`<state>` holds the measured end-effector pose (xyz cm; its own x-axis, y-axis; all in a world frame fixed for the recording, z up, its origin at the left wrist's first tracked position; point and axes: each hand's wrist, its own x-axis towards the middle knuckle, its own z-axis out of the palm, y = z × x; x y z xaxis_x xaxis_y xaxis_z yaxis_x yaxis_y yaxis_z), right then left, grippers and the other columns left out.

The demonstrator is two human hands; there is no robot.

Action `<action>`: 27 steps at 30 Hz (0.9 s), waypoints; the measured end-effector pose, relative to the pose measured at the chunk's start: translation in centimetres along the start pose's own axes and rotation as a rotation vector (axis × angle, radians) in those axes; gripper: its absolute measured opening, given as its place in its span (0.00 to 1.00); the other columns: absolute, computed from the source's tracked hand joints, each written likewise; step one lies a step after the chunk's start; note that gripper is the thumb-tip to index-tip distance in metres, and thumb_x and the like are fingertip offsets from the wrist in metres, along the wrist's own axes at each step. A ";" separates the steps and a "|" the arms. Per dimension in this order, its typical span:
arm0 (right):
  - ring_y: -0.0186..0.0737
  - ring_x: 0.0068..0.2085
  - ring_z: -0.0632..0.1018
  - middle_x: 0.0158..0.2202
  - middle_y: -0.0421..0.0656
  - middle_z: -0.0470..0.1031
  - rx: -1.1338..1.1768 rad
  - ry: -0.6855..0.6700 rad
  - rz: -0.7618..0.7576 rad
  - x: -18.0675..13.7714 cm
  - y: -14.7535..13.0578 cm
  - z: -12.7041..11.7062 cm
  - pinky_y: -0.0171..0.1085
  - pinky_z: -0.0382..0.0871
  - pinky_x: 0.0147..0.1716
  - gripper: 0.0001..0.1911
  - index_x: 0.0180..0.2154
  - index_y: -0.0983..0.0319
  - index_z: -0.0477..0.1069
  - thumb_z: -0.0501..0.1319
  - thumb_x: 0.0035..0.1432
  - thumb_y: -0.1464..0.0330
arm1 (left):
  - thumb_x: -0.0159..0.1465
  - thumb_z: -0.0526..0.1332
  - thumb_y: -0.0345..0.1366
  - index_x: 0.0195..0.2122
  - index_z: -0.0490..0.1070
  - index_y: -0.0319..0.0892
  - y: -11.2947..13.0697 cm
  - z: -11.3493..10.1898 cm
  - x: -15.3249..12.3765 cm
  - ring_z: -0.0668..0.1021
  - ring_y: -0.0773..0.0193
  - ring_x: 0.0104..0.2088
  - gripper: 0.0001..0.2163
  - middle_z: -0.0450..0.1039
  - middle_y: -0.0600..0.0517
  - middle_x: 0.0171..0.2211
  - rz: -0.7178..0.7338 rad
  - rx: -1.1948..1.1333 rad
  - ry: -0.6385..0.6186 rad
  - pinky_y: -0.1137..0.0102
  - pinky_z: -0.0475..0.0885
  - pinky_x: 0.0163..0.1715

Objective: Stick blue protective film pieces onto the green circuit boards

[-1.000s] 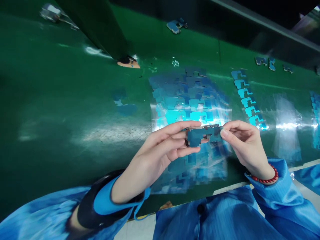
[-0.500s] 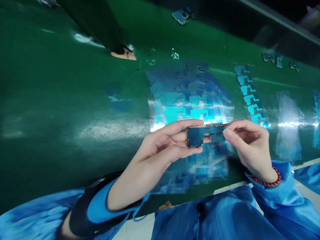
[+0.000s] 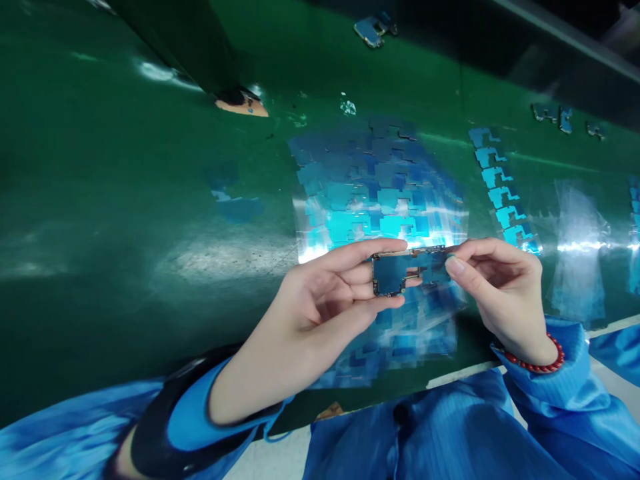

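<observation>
Though shiny in places, green tabletop beneath 2 hands.

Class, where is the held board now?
In the head view, the board is right of centre, between the left hand and right hand, over blue sheets.

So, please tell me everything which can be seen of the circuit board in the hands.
The circuit board looks thin and flat, with a dark bluish face, an irregular outline, a gap near its middle and small metallic-looking parts along its edges. It is held above the blue sheets, face toward the camera, long side roughly level. The left hand supports its left part from behind and at its upper and lower edges; the right hand pinches at its right end.
</observation>
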<state>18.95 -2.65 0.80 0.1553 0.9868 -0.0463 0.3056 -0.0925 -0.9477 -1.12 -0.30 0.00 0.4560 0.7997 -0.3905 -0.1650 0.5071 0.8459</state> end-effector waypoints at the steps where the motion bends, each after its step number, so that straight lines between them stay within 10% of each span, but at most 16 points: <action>1: 0.34 0.25 0.76 0.27 0.38 0.77 0.001 0.005 0.001 0.0 0.0 0.0 0.33 0.72 0.22 0.02 0.30 0.56 0.77 0.68 0.51 0.69 | 0.55 0.66 0.32 0.47 0.75 0.50 0.0 0.1 0.0 0.81 0.52 0.39 0.18 0.80 0.52 0.36 -0.001 0.003 0.002 0.61 0.78 0.42; 27: 0.32 0.24 0.75 0.26 0.37 0.77 0.005 0.004 -0.006 0.0 -0.2 0.2 0.30 0.73 0.21 0.05 0.29 0.57 0.77 0.68 0.51 0.73 | 0.55 0.66 0.33 0.46 0.76 0.49 0.3 0.4 -0.3 0.82 0.55 0.34 0.17 0.80 0.52 0.34 -0.005 0.026 0.056 0.66 0.78 0.40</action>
<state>18.74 -2.65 0.92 0.1574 0.9867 -0.0396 0.3014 -0.0862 -0.9496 -0.95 -0.50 0.56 0.4072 0.8142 -0.4138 -0.1394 0.5031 0.8529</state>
